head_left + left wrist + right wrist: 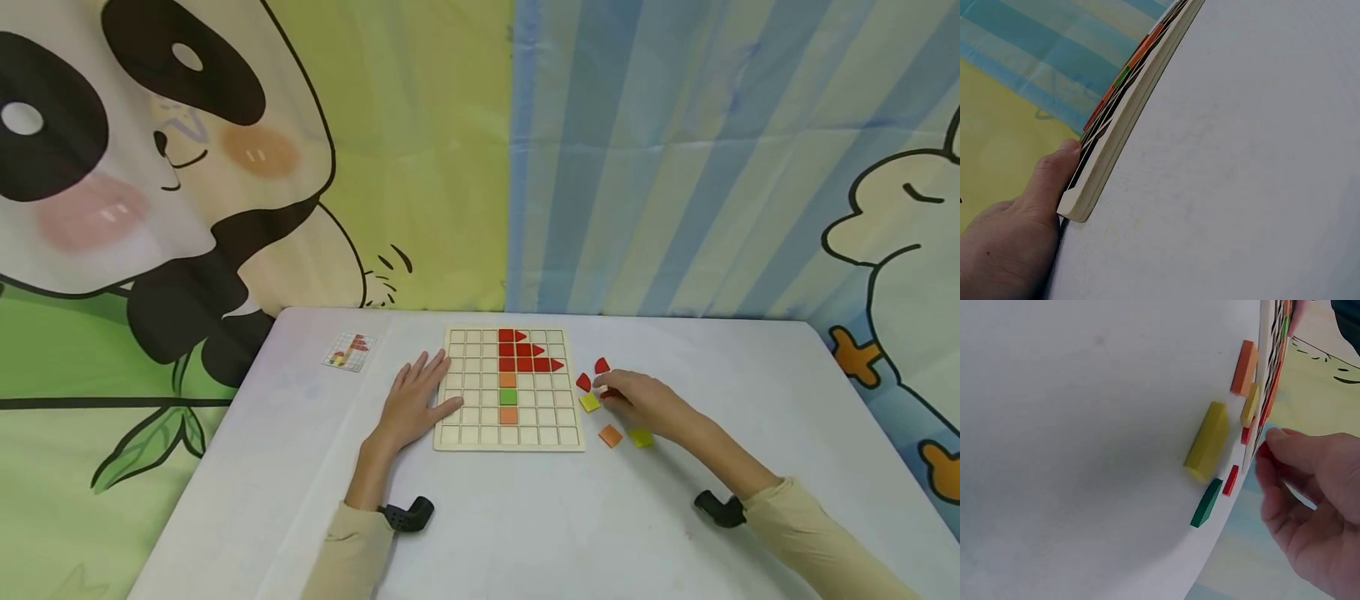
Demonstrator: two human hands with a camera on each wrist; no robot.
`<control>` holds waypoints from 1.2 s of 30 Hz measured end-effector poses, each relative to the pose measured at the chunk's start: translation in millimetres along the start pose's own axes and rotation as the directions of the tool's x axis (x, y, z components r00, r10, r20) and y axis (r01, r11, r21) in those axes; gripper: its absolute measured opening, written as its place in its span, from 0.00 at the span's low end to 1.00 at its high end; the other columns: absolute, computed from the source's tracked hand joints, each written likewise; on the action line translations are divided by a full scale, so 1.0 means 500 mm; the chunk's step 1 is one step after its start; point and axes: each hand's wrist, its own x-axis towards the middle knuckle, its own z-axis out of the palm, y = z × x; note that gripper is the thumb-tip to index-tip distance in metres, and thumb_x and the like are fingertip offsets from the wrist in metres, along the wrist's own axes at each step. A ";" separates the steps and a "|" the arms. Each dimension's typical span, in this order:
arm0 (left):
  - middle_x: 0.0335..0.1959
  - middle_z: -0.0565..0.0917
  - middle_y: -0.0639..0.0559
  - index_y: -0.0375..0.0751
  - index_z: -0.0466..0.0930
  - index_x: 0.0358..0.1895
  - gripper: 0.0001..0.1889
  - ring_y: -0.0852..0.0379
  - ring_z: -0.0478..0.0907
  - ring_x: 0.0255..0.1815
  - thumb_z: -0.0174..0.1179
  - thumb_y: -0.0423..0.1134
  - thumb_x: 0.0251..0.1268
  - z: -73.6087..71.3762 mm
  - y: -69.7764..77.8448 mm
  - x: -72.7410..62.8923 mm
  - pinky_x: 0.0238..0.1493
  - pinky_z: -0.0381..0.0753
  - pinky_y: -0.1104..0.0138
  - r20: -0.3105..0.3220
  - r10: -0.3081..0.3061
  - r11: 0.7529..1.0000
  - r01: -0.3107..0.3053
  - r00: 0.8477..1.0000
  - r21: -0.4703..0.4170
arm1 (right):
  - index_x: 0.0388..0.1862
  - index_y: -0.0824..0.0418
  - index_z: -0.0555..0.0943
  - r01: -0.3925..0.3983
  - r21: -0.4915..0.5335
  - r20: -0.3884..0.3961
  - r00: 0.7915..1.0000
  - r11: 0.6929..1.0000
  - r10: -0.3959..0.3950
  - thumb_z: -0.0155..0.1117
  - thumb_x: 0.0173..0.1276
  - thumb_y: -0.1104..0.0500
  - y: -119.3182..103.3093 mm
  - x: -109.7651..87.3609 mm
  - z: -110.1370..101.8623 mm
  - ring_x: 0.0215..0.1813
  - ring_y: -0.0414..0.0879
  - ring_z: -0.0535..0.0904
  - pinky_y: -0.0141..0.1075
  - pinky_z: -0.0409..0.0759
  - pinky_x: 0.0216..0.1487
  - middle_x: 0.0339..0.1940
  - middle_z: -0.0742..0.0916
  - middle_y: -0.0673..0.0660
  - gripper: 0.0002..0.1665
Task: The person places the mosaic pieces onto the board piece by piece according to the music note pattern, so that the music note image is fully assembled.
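Note:
A wooden grid board (468,435) lies on the table, with red squares and triangles at its top and an orange, a green (507,397) and another orange square below them. My left hand (414,402) rests spread along the board's left edge; its thumb (1054,175) lies on the rim in the left wrist view. Right of the board, my right hand (643,402) pinches a small red piece (1264,450) between thumb and fingers, its shape mostly covered. Beside that hand lie two red pieces (602,365), a yellow square (589,402), an orange square (611,435) and another yellow one (641,437).
A small picture card (349,352) with a coloured grid lies at the table's back left. A dark green piece (1207,503) shows on the table in the right wrist view. Behind the table's far edge hangs a printed cloth (420,167).

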 end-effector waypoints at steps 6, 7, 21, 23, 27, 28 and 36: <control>0.86 0.53 0.49 0.44 0.55 0.83 0.45 0.44 0.43 0.88 0.60 0.62 0.72 -0.001 0.000 0.000 0.86 0.39 0.45 0.009 -0.008 1.000 0.008 1.000 0.001 | 0.46 0.63 0.89 0.092 -0.015 -0.167 0.982 0.996 -0.093 0.74 0.64 0.69 -0.018 0.006 0.000 0.41 0.46 0.76 0.34 0.82 0.40 0.40 0.90 0.53 0.12; 0.86 0.54 0.49 0.44 0.55 0.83 0.45 0.44 0.43 0.88 0.60 0.61 0.72 -0.001 0.001 0.000 0.86 0.39 0.45 0.008 -0.007 1.000 0.007 1.000 0.000 | 0.45 0.63 0.89 0.097 0.014 -0.188 0.978 0.995 -0.092 0.74 0.63 0.70 -0.023 0.008 0.001 0.41 0.45 0.76 0.34 0.81 0.38 0.39 0.90 0.53 0.11; 0.86 0.53 0.49 0.43 0.55 0.83 0.45 0.44 0.43 0.88 0.60 0.61 0.72 -0.006 0.003 0.004 0.86 0.38 0.45 0.009 0.000 1.000 0.000 1.000 0.006 | 0.47 0.64 0.86 0.101 0.462 -0.142 0.989 0.881 -0.039 0.69 0.69 0.68 -0.110 0.037 0.048 0.38 0.41 0.86 0.30 0.87 0.42 0.41 0.91 0.54 0.09; 0.86 0.54 0.49 0.43 0.56 0.83 0.45 0.44 0.43 0.88 0.60 0.61 0.72 -0.006 0.004 0.004 0.86 0.38 0.45 0.009 0.001 1.000 -0.001 1.000 0.003 | 0.48 0.65 0.86 0.103 0.498 -0.100 0.993 0.861 -0.061 0.69 0.69 0.69 -0.126 0.044 0.062 0.38 0.41 0.86 0.30 0.87 0.43 0.42 0.91 0.56 0.09; 0.86 0.54 0.49 0.43 0.56 0.83 0.44 0.44 0.43 0.88 0.60 0.61 0.72 -0.006 0.003 0.002 0.86 0.39 0.45 0.007 0.000 1.000 0.000 1.000 0.009 | 0.49 0.66 0.86 0.096 0.556 -0.034 0.995 0.825 -0.093 0.69 0.69 0.69 -0.157 0.059 0.093 0.38 0.39 0.87 0.29 0.87 0.44 0.43 0.91 0.57 0.11; 0.86 0.54 0.49 0.43 0.56 0.83 0.44 0.44 0.43 0.88 0.60 0.61 0.72 -0.006 0.003 0.001 0.86 0.39 0.45 0.008 -0.002 1.000 0.001 1.000 0.009 | 0.50 0.66 0.86 0.093 0.562 -0.022 0.995 0.822 -0.098 0.69 0.69 0.68 -0.165 0.062 0.100 0.38 0.38 0.86 0.28 0.87 0.44 0.43 0.91 0.57 0.11; 0.85 0.55 0.48 0.43 0.57 0.83 0.44 0.43 0.44 0.87 0.60 0.61 0.71 -0.007 0.003 -0.001 0.86 0.39 0.45 0.006 0.001 1.000 -0.001 1.000 -0.007 | 0.52 0.68 0.86 0.112 0.491 0.009 0.991 0.864 -0.134 0.68 0.70 0.68 -0.200 0.080 0.119 0.41 0.37 0.82 0.28 0.85 0.45 0.45 0.90 0.57 0.13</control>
